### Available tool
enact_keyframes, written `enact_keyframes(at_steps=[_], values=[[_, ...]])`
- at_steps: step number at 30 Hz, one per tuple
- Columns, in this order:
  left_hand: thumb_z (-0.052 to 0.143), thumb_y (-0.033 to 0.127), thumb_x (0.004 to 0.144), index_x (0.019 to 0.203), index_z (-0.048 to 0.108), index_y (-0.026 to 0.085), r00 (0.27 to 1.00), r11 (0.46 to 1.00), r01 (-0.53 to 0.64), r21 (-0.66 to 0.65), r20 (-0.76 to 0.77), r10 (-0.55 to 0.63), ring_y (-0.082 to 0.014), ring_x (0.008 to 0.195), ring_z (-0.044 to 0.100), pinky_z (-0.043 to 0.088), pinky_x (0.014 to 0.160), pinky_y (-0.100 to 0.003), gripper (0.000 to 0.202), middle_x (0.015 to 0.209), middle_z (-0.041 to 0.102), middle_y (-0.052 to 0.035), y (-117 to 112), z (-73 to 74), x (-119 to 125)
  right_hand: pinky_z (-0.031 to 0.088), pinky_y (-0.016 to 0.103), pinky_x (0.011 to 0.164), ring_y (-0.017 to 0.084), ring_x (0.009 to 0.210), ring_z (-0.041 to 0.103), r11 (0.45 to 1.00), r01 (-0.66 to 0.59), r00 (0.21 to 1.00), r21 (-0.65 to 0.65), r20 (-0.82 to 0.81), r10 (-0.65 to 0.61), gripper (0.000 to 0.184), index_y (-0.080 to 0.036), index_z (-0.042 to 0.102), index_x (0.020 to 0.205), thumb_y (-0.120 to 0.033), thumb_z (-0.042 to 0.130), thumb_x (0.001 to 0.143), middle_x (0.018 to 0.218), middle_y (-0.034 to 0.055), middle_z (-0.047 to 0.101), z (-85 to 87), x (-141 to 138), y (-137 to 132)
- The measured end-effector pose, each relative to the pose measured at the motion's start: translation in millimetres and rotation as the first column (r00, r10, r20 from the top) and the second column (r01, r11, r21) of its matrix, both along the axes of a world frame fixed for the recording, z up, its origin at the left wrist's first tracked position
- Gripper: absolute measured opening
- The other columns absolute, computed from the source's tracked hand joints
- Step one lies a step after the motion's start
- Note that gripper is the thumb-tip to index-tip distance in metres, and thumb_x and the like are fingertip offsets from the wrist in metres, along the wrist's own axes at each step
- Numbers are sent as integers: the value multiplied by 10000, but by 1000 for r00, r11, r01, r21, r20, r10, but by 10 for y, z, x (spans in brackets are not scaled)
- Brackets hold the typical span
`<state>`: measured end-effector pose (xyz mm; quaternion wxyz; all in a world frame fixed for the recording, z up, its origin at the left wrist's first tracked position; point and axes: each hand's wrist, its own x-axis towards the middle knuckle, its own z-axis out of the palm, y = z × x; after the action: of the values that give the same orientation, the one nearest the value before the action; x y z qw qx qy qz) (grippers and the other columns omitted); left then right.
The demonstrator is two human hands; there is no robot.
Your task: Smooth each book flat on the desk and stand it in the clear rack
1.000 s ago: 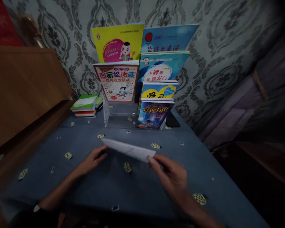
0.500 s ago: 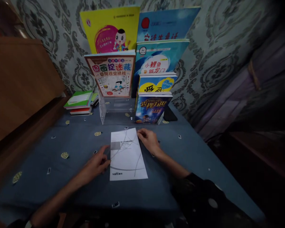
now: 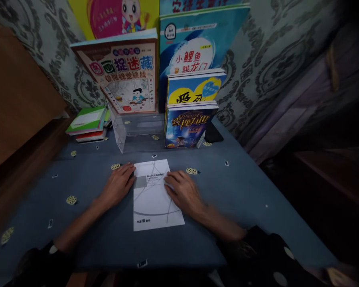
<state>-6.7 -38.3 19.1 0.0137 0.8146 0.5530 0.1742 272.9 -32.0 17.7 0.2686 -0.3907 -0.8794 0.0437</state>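
Observation:
A white booklet (image 3: 155, 203) with a grey square, curved lines and a "vatti" print lies flat on the blue tablecloth in front of me. My left hand (image 3: 119, 183) rests at its upper left edge, fingers stretched out and touching the border. On the other side, my right hand (image 3: 185, 193) lies over the right edge, its extended fingertips on the cover. Neither hand grips the booklet.
Behind the booklet, a clear acrylic stand (image 3: 119, 133) holds several upright books, including a brown picture book (image 3: 131, 79) and a dark blue book (image 3: 188, 125). A book stack (image 3: 88, 121) lies left; a black flat object (image 3: 213, 132) lies right.
My left hand has moved up along the booklet's left edge and flattened. My right hand has come down from the top right corner onto the right edge. The view has moved closer to the books.

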Motion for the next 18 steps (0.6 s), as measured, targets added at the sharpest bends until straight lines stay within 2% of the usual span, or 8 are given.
enact_keyframes(at_steps=[9,15,18], values=[[414,289,1006,1281,605,166,996,999,50,-7,-76,-51,-312,1278,564,458,1046,-520,357,1348,634,-142,143,85,169,540,435,856,285,985,578,1000,-2,995,-17,98,4,153,-142,669,1024,-109,551,933,1101,144,689,60,-39,-21],[397,227,1005,1333,588,185,976,975,219,-32,1,-219,-295,1328,491,429,1070,-502,382,1355,602,-132,371,66,497,527,449,851,289,1003,574,999,13,992,-39,122,-9,168,-161,676,1027,-137,523,963,1106,135,701,65,-48,-22],[413,219,1001,1346,586,195,967,967,255,-20,7,-255,-297,1259,501,439,1044,-498,387,1312,577,-139,517,46,685,516,445,844,289,1001,573,999,24,991,-33,130,-19,154,-163,678,1024,-147,539,960,1114,121,705,59,-47,-21]])
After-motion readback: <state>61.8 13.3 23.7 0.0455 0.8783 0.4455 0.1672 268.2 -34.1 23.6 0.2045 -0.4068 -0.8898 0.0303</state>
